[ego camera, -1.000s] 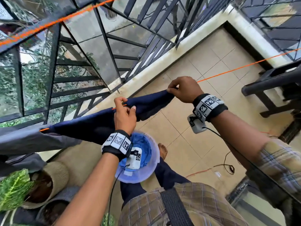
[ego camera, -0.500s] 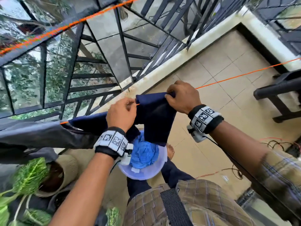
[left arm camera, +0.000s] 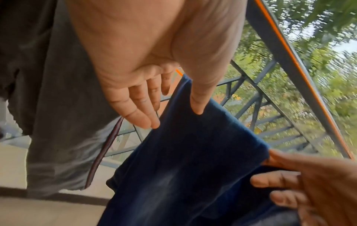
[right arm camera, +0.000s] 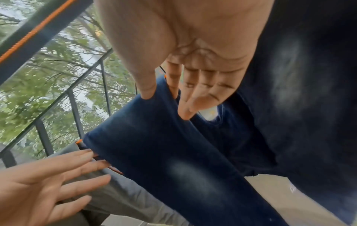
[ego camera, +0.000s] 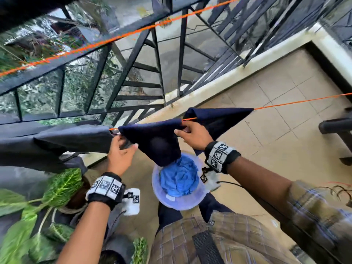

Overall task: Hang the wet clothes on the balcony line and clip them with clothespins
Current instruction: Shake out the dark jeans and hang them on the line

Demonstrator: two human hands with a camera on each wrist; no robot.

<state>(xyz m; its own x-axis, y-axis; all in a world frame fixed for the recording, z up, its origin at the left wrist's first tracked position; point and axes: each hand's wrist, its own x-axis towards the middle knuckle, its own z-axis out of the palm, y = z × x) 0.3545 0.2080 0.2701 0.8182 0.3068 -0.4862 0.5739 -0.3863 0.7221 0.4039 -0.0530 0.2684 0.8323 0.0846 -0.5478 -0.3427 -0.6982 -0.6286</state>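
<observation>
1. The navy garment (ego camera: 158, 141) hangs folded over the orange clothesline (ego camera: 301, 101), in front of the black balcony railing (ego camera: 133, 65). It drapes in two humps, with a short stretch of bare line showing between them.
2. The right hand (ego camera: 194, 135) holds the garment at that gap. In the right wrist view the thumb lies on the near face of the cloth and the straight fingers (right arm camera: 185, 97) lie behind the fold, so the fabric is pinched between them.
3. The left hand (ego camera: 120, 155) is at the garment's left end. In the left wrist view its fingers (left arm camera: 141, 110) are extended and slightly spread, with the thumb tip resting on the cloth; the right wrist view shows the same hand with fingers splayed beside the cloth edge. I cannot tell whether it grips anything.
4. A grey garment (ego camera: 57, 141) hangs on the same line just left of the navy one, their edges nearly meeting where a bit of orange line shows.
5. Below the hands, a pale bucket (ego camera: 163, 199) stands on the tiled floor (ego camera: 276, 149), holding a crumpled blue cloth (ego camera: 179, 178).
6. Potted plants (ego camera: 57, 189) with broad green leaves sit lower left.
7. A second orange line (ego camera: 91, 45) runs along the railing's upper bar.
8. Both wrists wear black bands with printed markers.
</observation>
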